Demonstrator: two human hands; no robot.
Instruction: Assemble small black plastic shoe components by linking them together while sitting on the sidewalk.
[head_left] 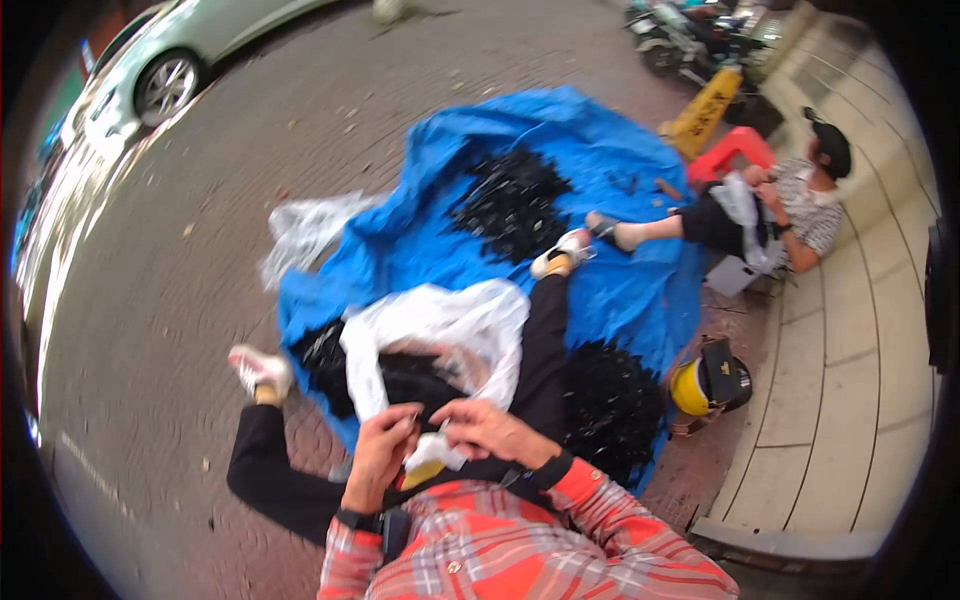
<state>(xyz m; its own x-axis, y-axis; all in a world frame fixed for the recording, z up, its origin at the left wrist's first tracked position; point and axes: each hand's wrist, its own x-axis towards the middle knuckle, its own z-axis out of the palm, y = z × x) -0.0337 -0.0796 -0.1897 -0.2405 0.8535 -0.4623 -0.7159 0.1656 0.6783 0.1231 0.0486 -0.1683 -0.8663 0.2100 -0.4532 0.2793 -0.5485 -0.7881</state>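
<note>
My left hand (pixel 380 452) and my right hand (pixel 498 432) are close together above my lap, thumbs and fingertips pinched. Whatever they hold is too small and blurred to name. Just below and between them lies a crumpled white piece (pixel 434 455), over something yellow (pixel 424 474); I cannot tell whether the fingers touch it. Right beyond my hands a white plastic bag (pixel 495 305) gapes between my legs, with dark and pale contents inside. Heaps of shiny black pieces lie around it: a far heap (pixel 512 200), a right heap (pixel 612 408) and a left heap (pixel 322 360).
A blue tarp (pixel 625 300) spreads under the heaps. Clear plastic film (pixel 310 232) lies at its left edge. At right sits another person (pixel 815 200), beside a yellow-and-black container (pixel 700 385) and a yellow floor sign (pixel 702 112). A car (pixel 215 40) and motorbikes (pixel 690 45) stand farther off.
</note>
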